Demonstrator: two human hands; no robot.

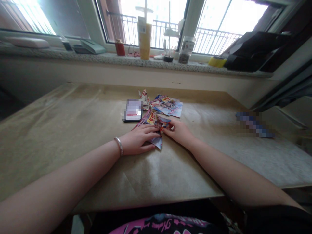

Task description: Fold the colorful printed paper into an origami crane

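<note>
The leaflet (151, 119) is set mid-table, pressed under the spread left hand (140, 139); its bunched right end is pinched by the right hand (179, 131). It is judged partly worked; sheets in the far pile (170, 105) are left flat. Sideways room is bounded far left by the phone (133, 110); the table's (97, 130) near edge is well apart.

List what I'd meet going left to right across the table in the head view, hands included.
Bracelet → left hand → right hand → blue item. Left out, as they overlap the hands' left-to-right spans: device, twisted paper, creased paper, sheets.
</note>
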